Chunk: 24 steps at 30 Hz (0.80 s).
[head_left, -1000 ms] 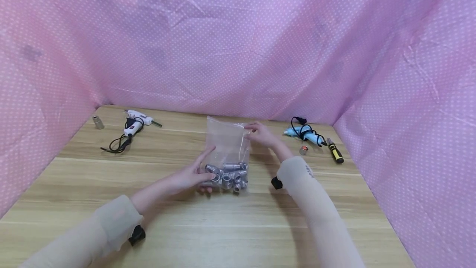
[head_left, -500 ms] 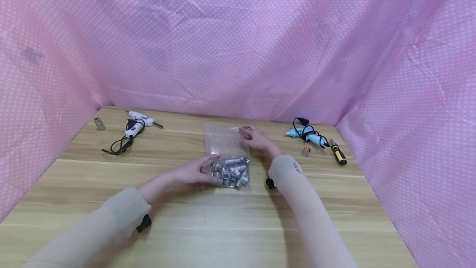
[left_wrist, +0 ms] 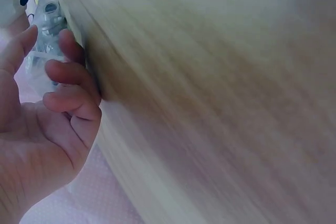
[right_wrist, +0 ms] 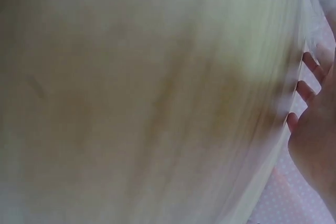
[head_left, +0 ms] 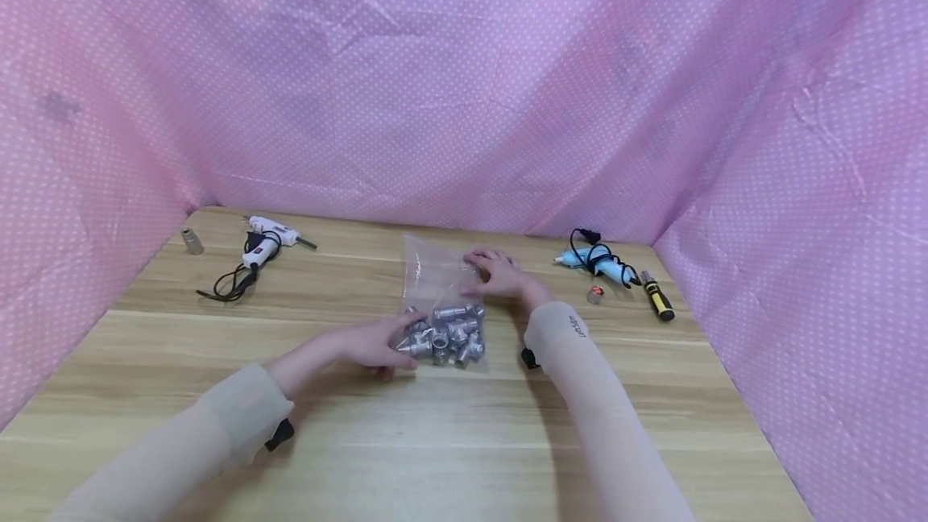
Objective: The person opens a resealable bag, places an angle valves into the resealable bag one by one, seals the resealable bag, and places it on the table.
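Note:
A clear zip bag (head_left: 435,280) lies flat on the wooden table, its lower half filled with several metal pipe fittings (head_left: 457,329). At the bag's lower left is my left hand (head_left: 373,342), thumb apart from loosely bent fingers; in the left wrist view nothing sits in the palm of the left hand (left_wrist: 52,124), and the bag (left_wrist: 44,69) shows just beyond the fingers. My right hand (head_left: 496,274) rests at the bag's upper right edge. In the right wrist view the right hand (right_wrist: 315,124) has its fingers spread and slightly bent, fingertips near the tabletop.
A white glue gun (head_left: 264,244) with black cord and a metal cylinder (head_left: 192,241) lie at the back left. On the right are a light blue glue gun (head_left: 598,260), a small metal piece with red inside (head_left: 595,294) and a yellow-black screwdriver (head_left: 658,300). Pink fabric (head_left: 449,103) encloses the table.
The bag has settled flatter, and its fittings have shifted slightly away from me. My right hand has come down and inward along the bag's edge. My left hand stays at the lower left.

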Tool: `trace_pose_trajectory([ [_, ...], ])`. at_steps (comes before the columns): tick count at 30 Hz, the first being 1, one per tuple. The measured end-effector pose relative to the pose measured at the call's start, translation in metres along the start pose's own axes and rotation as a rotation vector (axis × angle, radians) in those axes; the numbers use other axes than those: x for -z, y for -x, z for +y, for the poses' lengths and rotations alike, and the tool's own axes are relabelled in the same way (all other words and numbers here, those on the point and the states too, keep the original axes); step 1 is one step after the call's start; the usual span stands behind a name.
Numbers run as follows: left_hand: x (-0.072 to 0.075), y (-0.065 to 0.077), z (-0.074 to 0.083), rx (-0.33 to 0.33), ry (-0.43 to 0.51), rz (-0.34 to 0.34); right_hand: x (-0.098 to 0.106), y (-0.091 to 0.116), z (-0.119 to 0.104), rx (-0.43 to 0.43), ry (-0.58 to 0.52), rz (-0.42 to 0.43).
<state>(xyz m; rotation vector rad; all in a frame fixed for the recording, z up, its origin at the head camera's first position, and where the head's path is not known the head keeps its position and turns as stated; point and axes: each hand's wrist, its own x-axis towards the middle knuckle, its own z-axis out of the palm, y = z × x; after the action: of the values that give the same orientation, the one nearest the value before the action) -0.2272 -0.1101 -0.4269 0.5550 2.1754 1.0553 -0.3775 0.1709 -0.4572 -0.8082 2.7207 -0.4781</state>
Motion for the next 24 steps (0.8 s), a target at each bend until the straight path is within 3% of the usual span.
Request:
trace_pose_trajectory([
  [8,0.006,0.003,-0.004,0.024,-0.053,0.079,0.001,0.003,-0.003,-0.036,-0.049,-0.018],
  [12,0.013,0.004,-0.004,-0.038,-0.084,0.086,0.010,0.009,-0.002,-0.033,-0.094,0.030],
  [16,0.027,0.009,0.000,-0.099,-0.104,0.112,0.034,0.022,-0.004,0.003,-0.114,0.089],
  [19,0.040,0.018,0.005,-0.133,-0.155,0.183,0.059,0.038,-0.009,0.022,-0.101,0.132],
  [24,0.063,0.038,0.016,-0.150,-0.281,0.374,0.099,0.069,-0.020,0.055,-0.017,0.245],
])
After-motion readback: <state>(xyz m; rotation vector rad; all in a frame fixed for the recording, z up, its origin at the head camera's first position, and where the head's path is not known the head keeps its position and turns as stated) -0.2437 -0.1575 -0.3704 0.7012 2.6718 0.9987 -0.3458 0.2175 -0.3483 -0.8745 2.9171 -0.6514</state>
